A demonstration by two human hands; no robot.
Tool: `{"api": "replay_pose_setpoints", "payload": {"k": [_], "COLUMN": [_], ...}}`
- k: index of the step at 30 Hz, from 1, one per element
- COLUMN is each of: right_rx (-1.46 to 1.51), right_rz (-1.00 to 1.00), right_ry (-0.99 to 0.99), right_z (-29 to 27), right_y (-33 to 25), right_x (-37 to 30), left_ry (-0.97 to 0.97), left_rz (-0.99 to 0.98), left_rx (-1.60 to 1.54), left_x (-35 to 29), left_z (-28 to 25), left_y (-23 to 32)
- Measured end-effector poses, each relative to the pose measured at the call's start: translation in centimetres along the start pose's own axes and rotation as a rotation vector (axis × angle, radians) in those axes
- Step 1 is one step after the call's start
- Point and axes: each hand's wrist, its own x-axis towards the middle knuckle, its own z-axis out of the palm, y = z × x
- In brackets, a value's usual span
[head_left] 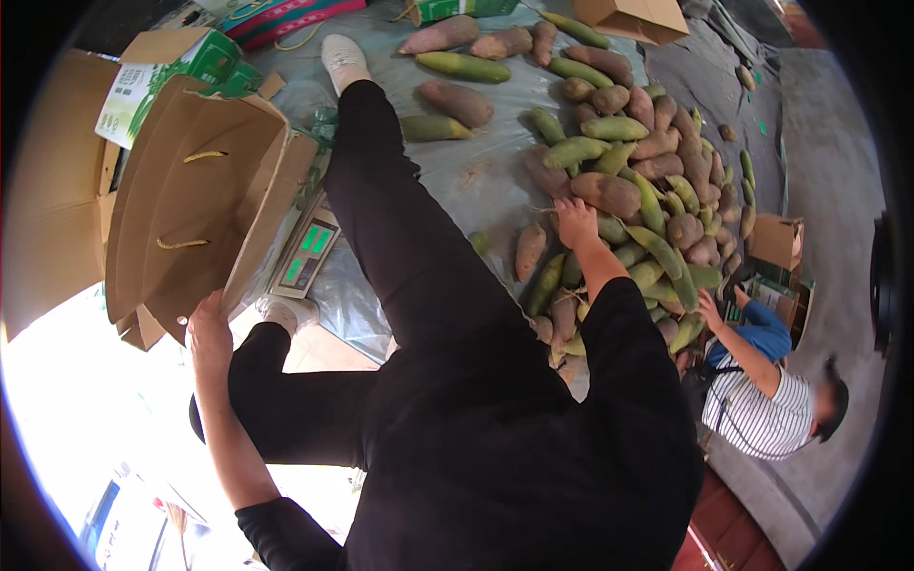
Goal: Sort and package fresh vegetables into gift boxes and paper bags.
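My left hand (208,333) is closed on the lower edge of a large open cardboard box (195,124), which has yellow cord handles. The box tilts over a scale (307,252) with lit green digits. My right hand (575,225) reaches into a pile of green and reddish-brown radishes. Its fingers curl at the near left end of a reddish-brown radish (611,194); the fingertips are partly hidden. Close to that hand lie another reddish radish (530,251) and a long green radish (546,284).
Several radishes lie apart from the pile on plastic sheeting (447,186), near my white shoe (343,59). A person in a striped shirt (762,411) reaches into the pile from the right. Green-and-white cartons (171,81) stand at the left, and an open carton (632,17) lies at the far side.
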Motion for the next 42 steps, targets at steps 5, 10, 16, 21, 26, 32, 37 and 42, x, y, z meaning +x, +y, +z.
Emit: {"api": "replay_pose_setpoints", "payload": {"k": [5, 10, 16, 21, 26, 32, 37, 42], "right_rx": [-0.176, -0.138, 0.219, 0.678, 1.414, 1.633, 1.751, 1.790], "right_rz": [0.007, 0.036, 0.223, 0.271, 0.410, 0.060, -0.479, -0.763], "right_ry": [-0.170, -0.165, 0.018, 0.215, 0.292, 0.401, 0.470, 0.202], "right_z": [-0.9, -1.8, -1.8, -1.5, -11.0, -26.8, -37.4, -42.2], "right_y": [-0.9, -0.6, 1.8, 8.1, 4.5, -5.7, -13.4, -22.4], "right_x": [1.1, 0.9, -1.0, -0.9, 0.4, 1.4, 1.2, 1.4], "left_ry": [0.036, 0.015, 0.009, -0.010, -0.018, 0.017, 0.050, 0.102], "left_rz": [-0.057, -0.095, -0.132, -0.136, -0.149, -0.098, -0.075, -0.058], "left_rx": [0.008, -0.058, -0.113, -0.116, -0.157, -0.108, -0.081, -0.056], "left_x": [-0.3, 0.2, 0.3, 0.7, -0.4, 0.0, -0.2, -0.3], "left_z": [0.4, 0.7, 1.0, 1.0, 0.8, 1.5, 2.0, 2.4], "left_y": [-0.3, 0.8, 0.5, 0.2, -0.6, -0.5, -0.8, -1.2]}}
